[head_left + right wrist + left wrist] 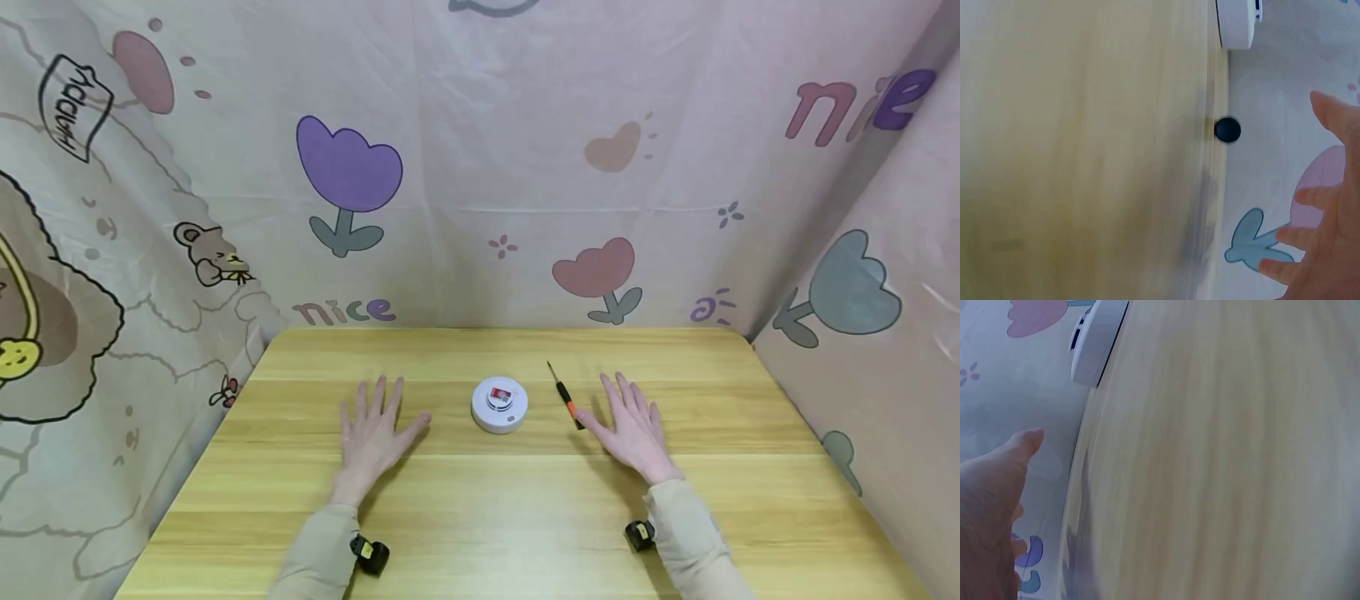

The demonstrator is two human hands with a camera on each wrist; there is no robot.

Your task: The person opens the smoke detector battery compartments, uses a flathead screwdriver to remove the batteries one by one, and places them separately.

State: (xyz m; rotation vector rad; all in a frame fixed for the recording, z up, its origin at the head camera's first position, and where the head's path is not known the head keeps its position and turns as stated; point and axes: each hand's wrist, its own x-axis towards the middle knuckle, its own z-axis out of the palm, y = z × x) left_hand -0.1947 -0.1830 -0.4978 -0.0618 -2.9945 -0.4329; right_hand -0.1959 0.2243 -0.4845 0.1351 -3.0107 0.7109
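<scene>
A round white smoke detector with a red label on top sits on the wooden table between the two hands. To its right lies a screwdriver with a black and orange handle, its thin tip pointing to the back. My left hand is spread, palm down, left of the detector and holds nothing. On the other side my right hand is spread too, its thumb overlapping the handle end in the head view. In the right wrist view the handle's dark end shows below the detector, apart from the fingers.
The light wooden table reaches back to a patterned curtain, which also hangs at both sides. Each wrist carries a small black camera, one on the left and one on the right.
</scene>
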